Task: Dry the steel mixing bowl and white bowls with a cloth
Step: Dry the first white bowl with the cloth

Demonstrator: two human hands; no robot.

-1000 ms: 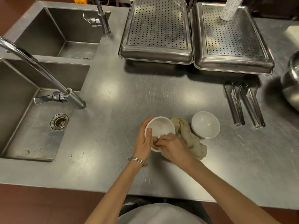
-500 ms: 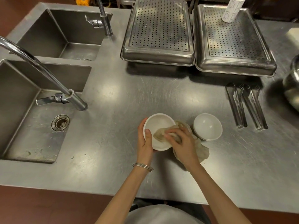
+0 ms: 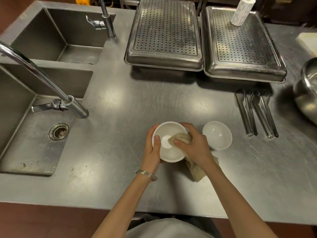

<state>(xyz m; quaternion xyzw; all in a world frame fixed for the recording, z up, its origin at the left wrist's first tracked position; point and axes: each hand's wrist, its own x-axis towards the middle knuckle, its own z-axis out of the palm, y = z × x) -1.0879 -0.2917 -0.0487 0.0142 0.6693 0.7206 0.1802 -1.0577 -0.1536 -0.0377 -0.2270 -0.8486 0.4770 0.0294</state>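
A white bowl (image 3: 169, 152) is held upright just above the steel counter. My left hand (image 3: 152, 152) grips its left rim, thumb inside. My right hand (image 3: 193, 146) presses a beige cloth (image 3: 180, 137) into the bowl's right inner side; the cloth's loose end (image 3: 197, 170) hangs below my wrist onto the counter. A second white bowl (image 3: 217, 135) lies upside down just to the right. The steel mixing bowl (image 3: 307, 93) sits at the right edge, partly cut off by the frame.
Two perforated steel trays (image 3: 164, 36) (image 3: 243, 47) stand at the back, a white roll (image 3: 241, 11) on the right one. Forks and tongs (image 3: 256, 114) lie right of the bowls. Two sink basins (image 3: 34, 127) with faucets (image 3: 51, 86) fill the left side.
My right hand has moved the cloth from the bowl's near rim up into its right inner side. My left hand has turned the bowl more open side up.
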